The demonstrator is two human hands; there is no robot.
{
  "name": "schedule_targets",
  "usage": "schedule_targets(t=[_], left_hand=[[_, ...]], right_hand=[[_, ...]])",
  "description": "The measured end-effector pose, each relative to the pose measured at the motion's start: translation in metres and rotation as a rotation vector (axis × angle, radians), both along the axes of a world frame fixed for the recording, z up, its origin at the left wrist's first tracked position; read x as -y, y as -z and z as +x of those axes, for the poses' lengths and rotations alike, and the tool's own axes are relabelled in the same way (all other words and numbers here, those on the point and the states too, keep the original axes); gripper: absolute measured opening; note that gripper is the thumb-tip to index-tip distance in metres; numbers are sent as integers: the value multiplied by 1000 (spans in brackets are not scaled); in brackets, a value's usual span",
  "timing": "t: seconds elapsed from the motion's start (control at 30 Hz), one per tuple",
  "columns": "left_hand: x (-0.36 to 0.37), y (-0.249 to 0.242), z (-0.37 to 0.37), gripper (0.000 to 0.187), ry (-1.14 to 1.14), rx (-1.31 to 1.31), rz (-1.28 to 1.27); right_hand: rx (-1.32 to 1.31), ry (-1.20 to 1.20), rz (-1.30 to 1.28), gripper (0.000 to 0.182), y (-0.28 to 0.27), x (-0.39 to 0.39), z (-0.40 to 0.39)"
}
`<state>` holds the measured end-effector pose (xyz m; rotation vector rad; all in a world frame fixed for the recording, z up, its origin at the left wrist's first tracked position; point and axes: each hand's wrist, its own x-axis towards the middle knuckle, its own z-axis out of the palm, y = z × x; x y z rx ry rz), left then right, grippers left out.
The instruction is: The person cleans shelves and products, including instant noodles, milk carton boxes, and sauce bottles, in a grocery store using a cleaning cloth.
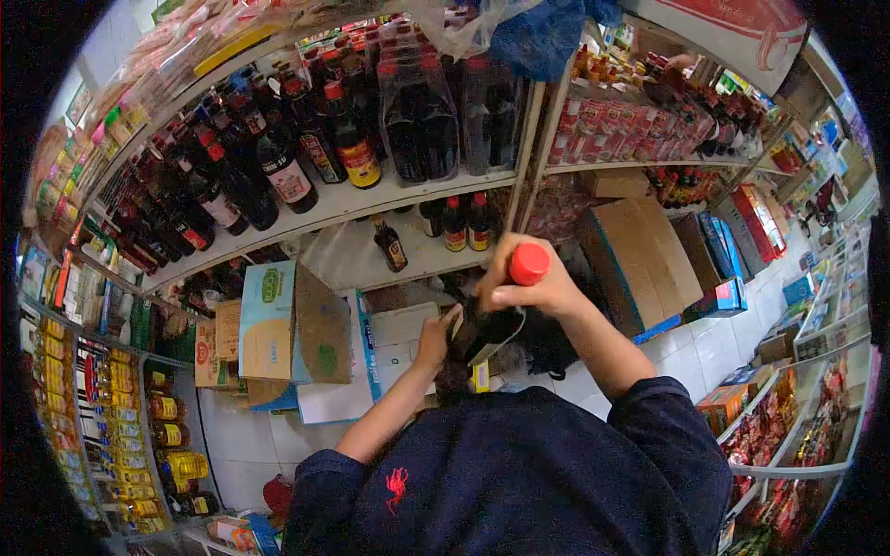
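A dark glass bottle [502,334] with a red cap is tilted in front of my chest. My right hand [535,282] is closed round its neck, just under the cap. Against the bottle's lower left side is my left hand [434,340], its fingers curled and partly hidden by the dark glass. Motion blur smears the bottle's body, and its label cannot be read. On the lower shelf ahead stand a small dark bottle [389,243] and, nearer my right hand, a red-capped bottle [454,225] with a yellow-and-red label beside similar ones.
The upper shelf [408,192] carries many dark sauce bottles, some in plastic wrap. Open cardboard boxes stand on the left [320,324] and right [649,264]. Yellow oil bottles [120,417] fill a rack at far left. Red packets [769,426] hang at far right.
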<state>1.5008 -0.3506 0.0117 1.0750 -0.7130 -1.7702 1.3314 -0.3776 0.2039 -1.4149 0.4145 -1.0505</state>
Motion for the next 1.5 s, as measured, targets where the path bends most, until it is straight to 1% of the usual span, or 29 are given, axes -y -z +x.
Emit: schedule_targets(t=[0.03, 0.07, 0.13, 0.17, 0.23, 0.27, 0.3, 0.33, 0.37, 0.4, 0.43, 0.5, 0.63, 0.7, 0.73, 0.77, 0.83, 0.87, 0.93, 1.0, 1.07, 1.13, 1.17, 1.23, 1.27, 1.33, 1.37, 1.43, 1.5], left_hand=[[0, 6, 2, 34, -44, 172, -101], [0, 11, 7, 34, -49, 171, -98], [0, -10, 19, 37, -165, 784, -360], [3, -38, 25, 38, -278, 724, -379], [0, -120, 31, 43, -430, 656, -453], [-1, -132, 33, 42, -391, 457, -501], [3, -151, 35, 41, -271, 526, -770], [2, -168, 34, 40, -137, 590, -1036], [-9, -181, 27, 37, -43, 761, -985], [-12, -178, 15, 41, -70, 1014, -1184], [-18, -181, 6, 42, -18, 1099, -1216], [-19, -170, 2, 42, 14, 1301, -1170], [-19, -160, 20, 42, -34, 1228, -997], [-23, -155, 30, 44, -27, 1299, -959], [-26, -156, 34, 41, -12, 1314, -904], [-25, -148, 43, 41, -12, 1319, -888], [-19, -125, 69, 37, -98, 1440, -854], [-22, -119, 77, 34, -83, 1437, -780], [-37, -101, 90, 34, -2, 1407, -581], [-52, -85, 93, 32, -82, 1374, -492], [-67, -69, 93, 30, -167, 1344, -402], [-83, -53, 93, 30, -404, 1261, -329], [-92, -52, 91, 30, -417, 1269, -315], [-109, -52, 85, 28, -608, 1259, -203], [-114, -62, 78, 27, -664, 1270, -169], [-130, -56, 75, 25, -717, 1241, -76], [-136, -56, 74, 24, -754, 1205, -14], [-142, -62, 67, 23, -797, 1302, 15], [-158, -57, 69, 23, -825, 1420, -32]], right_hand=[[24, -3, 51, 24, 6, -2, -2], [23, -8, 54, 24, 11, -2, -3], [316, 40, 172, 23, 19, -1, -2], [317, 26, 182, 23, 19, -1, 0], [-51, 168, 169, 22, 18, -2, 7], [-196, 188, 99, 22, 24, -3, 16], [-398, 180, -8, 19, 37, 0, 21], [-396, 125, 5, 21, 51, 0, 30], [-393, 71, 15, 25, 68, -2, 39], [-414, 218, -280, 45, 98, -8, 34], [-384, -18, -270, 56, 122, 0, 32], [-451, -63, -322, 48, 115, -2, 44], [-380, -116, -290, 41, 99, -13, 56], [-528, -141, -229, 38, 94, -15, 68], [-424, -98, -304, 29, 97, -15, 75], [-420, -110, -296, 29, 93, -15, 79], [-719, -288, -189, 18, 77, -10, 84], [-531, -293, -186, 18, 80, -12, 84], [-507, -276, -154, 18, 78, -1, 78], [-403, -257, -21, 20, 82, 14, 72], [-402, -239, -25, 19, 94, 35, 69], [-455, -151, -7, 20, 121, 53, 69], [-452, -170, -8, 20, 137, 63, 69], [-515, -83, 90, 21, 169, 85, 70], [-513, -109, 90, 21, 189, 97, 74], [-564, 304, 33, 22, 230, 120, 82], [-559, 276, 34, 22, 246, 136, 85], [-509, 126, 113, 23, 264, 172, 91], [-482, 103, 99, 23, 274, 195, 95]])
